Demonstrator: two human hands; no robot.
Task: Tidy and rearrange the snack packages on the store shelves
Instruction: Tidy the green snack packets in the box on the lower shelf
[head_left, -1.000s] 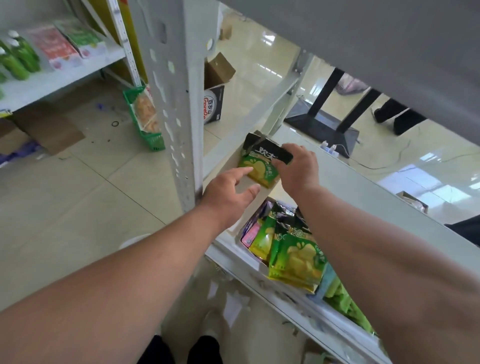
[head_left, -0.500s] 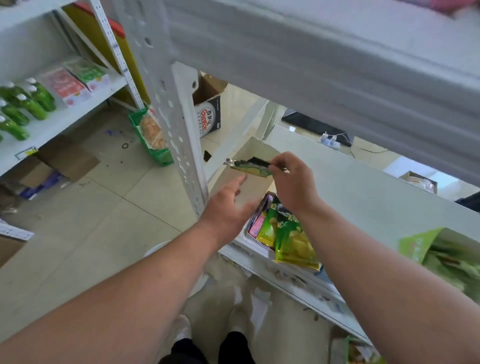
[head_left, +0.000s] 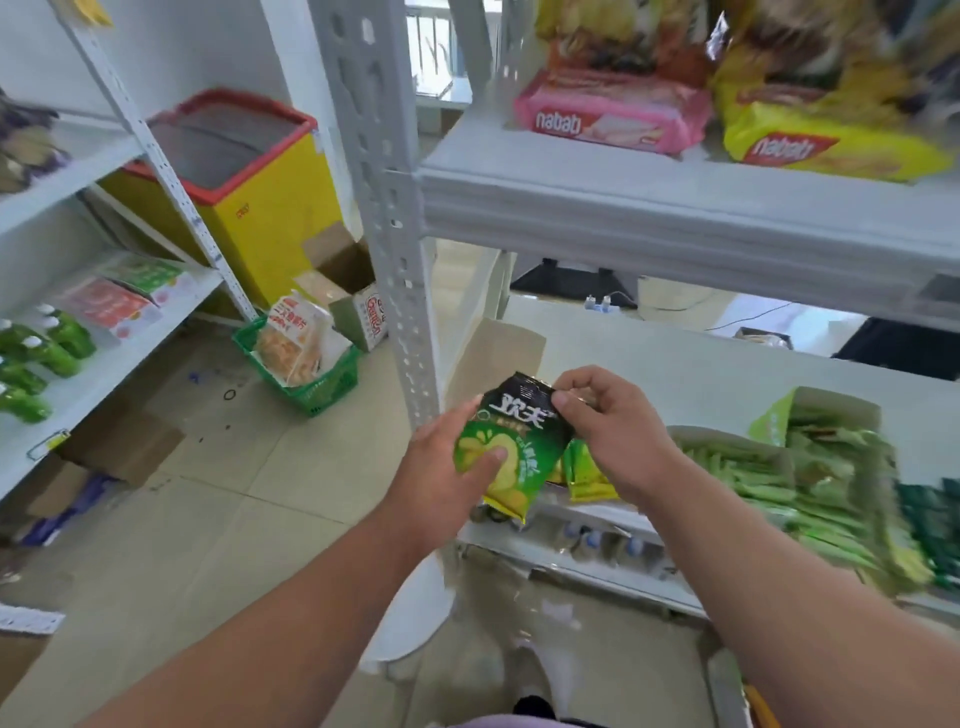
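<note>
Two hands on one green snack pack, held in front of the lower shelf — my right hand pinches its top corner, my left hand pinches its lower half. Thin pinch on slick foil — it could slip and drop to the floor.

Small shop: stocked shelves, snack packages, freezer.

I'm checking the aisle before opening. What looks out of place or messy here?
A green basket holding snack bags sits on the floor, beside an open cardboard box. Flattened cardboard lies under the left shelf. Both hands hold a green chip packet off the shelf.
</note>
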